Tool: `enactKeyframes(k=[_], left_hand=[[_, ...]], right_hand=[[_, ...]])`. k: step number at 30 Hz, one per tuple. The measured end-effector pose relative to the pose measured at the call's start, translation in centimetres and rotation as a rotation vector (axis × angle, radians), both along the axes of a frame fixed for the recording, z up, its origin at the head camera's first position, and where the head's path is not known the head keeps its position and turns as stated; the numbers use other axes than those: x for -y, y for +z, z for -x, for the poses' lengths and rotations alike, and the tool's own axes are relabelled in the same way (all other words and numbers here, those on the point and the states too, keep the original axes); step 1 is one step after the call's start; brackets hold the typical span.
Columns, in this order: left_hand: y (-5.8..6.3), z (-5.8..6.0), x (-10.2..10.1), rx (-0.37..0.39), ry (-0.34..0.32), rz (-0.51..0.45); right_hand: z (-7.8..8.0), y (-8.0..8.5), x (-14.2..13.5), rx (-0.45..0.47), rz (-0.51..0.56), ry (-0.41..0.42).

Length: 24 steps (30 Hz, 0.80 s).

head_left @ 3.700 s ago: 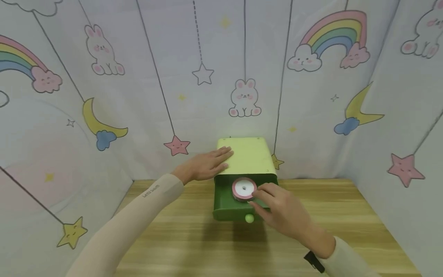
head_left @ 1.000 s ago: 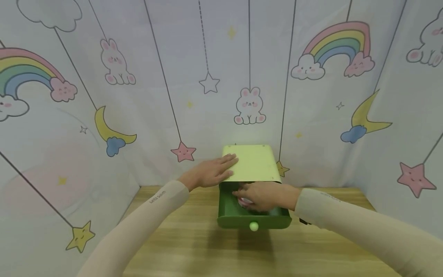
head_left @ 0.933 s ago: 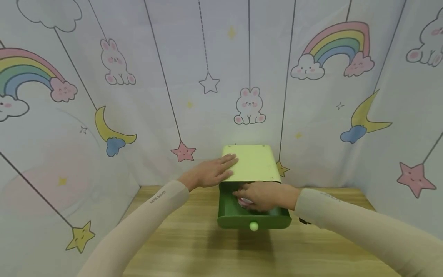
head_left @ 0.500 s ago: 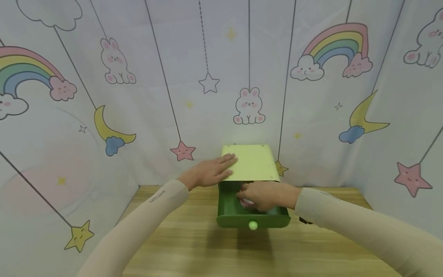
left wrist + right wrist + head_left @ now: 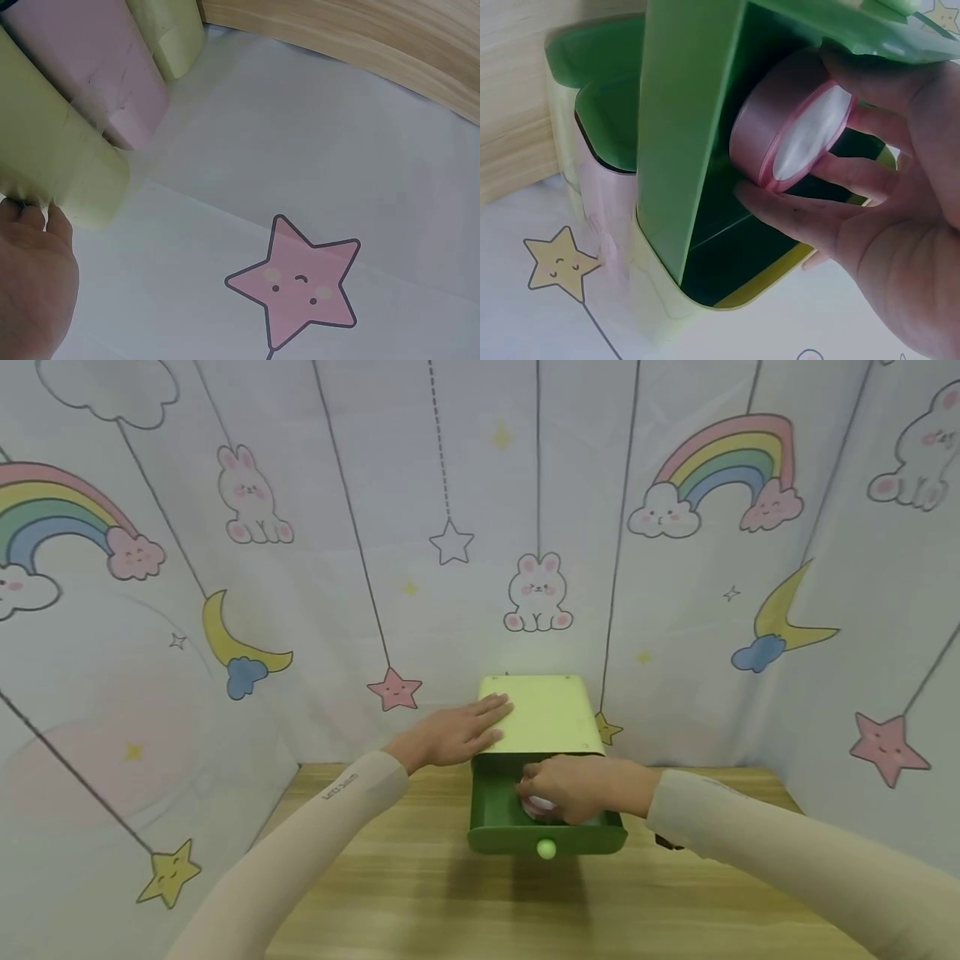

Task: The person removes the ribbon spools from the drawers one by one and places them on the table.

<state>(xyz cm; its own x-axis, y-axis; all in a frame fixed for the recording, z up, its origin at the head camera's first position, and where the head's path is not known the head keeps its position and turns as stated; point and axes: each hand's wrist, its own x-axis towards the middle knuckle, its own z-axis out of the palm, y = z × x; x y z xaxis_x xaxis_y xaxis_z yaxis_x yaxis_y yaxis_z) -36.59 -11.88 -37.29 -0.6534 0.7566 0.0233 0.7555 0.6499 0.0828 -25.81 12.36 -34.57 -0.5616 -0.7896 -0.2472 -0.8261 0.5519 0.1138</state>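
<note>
My left hand [image 5: 453,732] lies with straight fingers on the pale yellow top of a small drawer cabinet [image 5: 551,714]. Its fingertips also show against that yellow top in the left wrist view. Below, a green drawer [image 5: 495,838] with a round light-green knob [image 5: 547,849] is pulled out. My right hand [image 5: 577,785] reaches into it and grips a spool of pink ribbon [image 5: 759,124] with a white face. In the right wrist view the thumb is on one side of the spool and the fingers on the other. From the head view, the hand covers most of the spool.
Under the top unit, the cabinet has a pink unit [image 5: 97,67] and another yellow unit [image 5: 171,34]. It stands on a wood-grain table [image 5: 375,877], close to a white curtain [image 5: 337,527] printed with rabbits, stars and rainbows. A dark strap [image 5: 667,842] shows beneath the right sleeve.
Since the oldest frame, my right hand has moved from the spool's right side to over it, and the forearm now comes in from the right. Lately its fingers have drawn in slightly. The left hand stays put.
</note>
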Motion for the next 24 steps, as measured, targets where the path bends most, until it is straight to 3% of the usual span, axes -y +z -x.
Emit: enactKeyframes(k=[13,24], left_hand=[[-0.3,0.1,0.1,-0.001,0.025,0.018],[-0.2,0.1,0.1,-0.010,0.019,0.018]], right_hand=[[-0.4,1.4,-0.3,0.128,0.060,-0.053],[-0.8,2.7,-1.1,0.114,0.138,-0.006]])
